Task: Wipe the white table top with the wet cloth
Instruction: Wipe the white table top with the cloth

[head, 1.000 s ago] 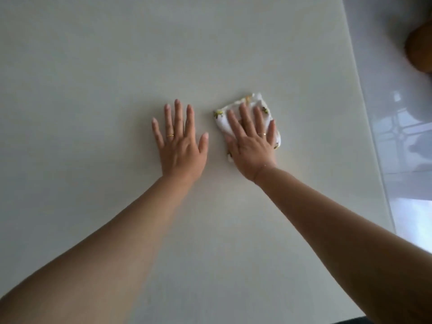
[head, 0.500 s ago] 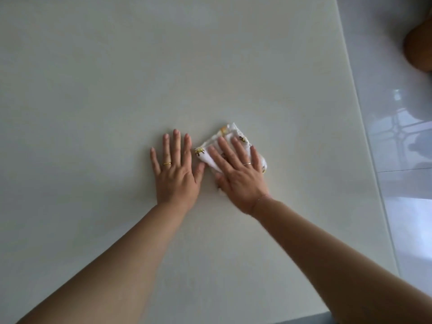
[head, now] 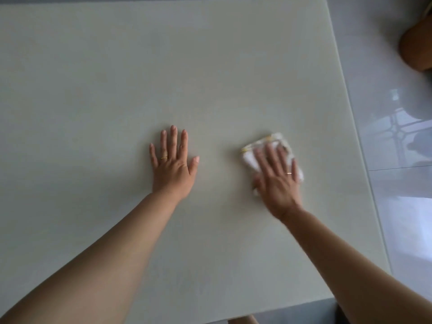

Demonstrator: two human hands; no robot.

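Note:
The white table top fills most of the head view. My right hand lies flat, fingers spread, pressing a folded white cloth with yellow marks onto the table right of centre; the hand and cloth are blurred by motion. Much of the cloth is hidden under my palm and fingers. My left hand rests flat on the table to the left of it, fingers apart, holding nothing, with a wide gap between the two hands.
The table's right edge runs diagonally, with glossy white floor tiles beyond it. A brown rounded object sits at the upper right on the floor. The near table edge is at the bottom right.
My right hand has slid the cloth to the right, away from my left hand. The left hand has stayed flat on the table.

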